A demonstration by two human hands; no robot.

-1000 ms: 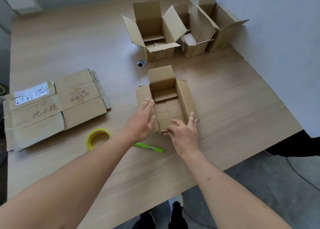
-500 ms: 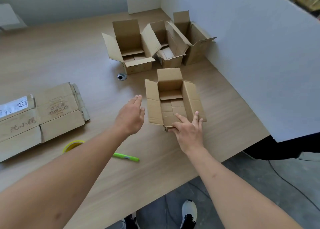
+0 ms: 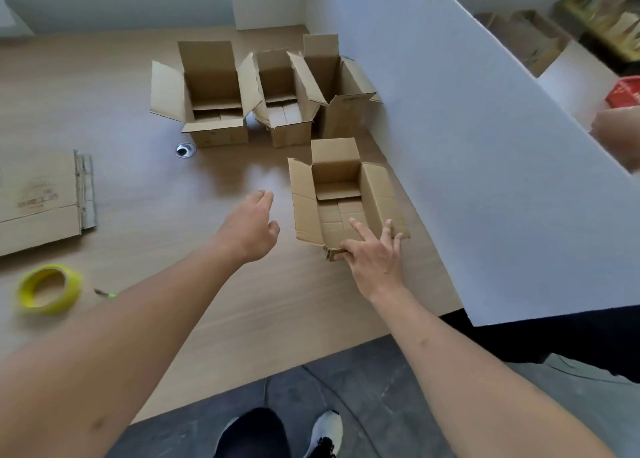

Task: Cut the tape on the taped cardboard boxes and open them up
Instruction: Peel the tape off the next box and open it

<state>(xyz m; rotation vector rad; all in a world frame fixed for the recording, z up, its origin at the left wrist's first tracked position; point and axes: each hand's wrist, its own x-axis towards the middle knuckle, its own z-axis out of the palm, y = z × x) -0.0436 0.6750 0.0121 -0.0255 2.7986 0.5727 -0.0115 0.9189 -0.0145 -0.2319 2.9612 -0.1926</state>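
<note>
An opened cardboard box lies on the wooden table, flaps spread, beside the white partition. My right hand rests on its near flap with straight, spread fingers, the thumb along the flap's edge. My left hand hovers relaxed and holding nothing, a little left of the box and apart from it. A flat taped cardboard box lies at the far left. Only the tip of a green cutter shows from behind my left forearm.
Three opened boxes stand in a row at the back. A yellow tape roll sits at the near left. A cable hole is in the tabletop. A white partition walls the right side.
The opened box has slid away and rightward toward the partition under my right hand. My left hand has come off its left flap and now hangs free.
</note>
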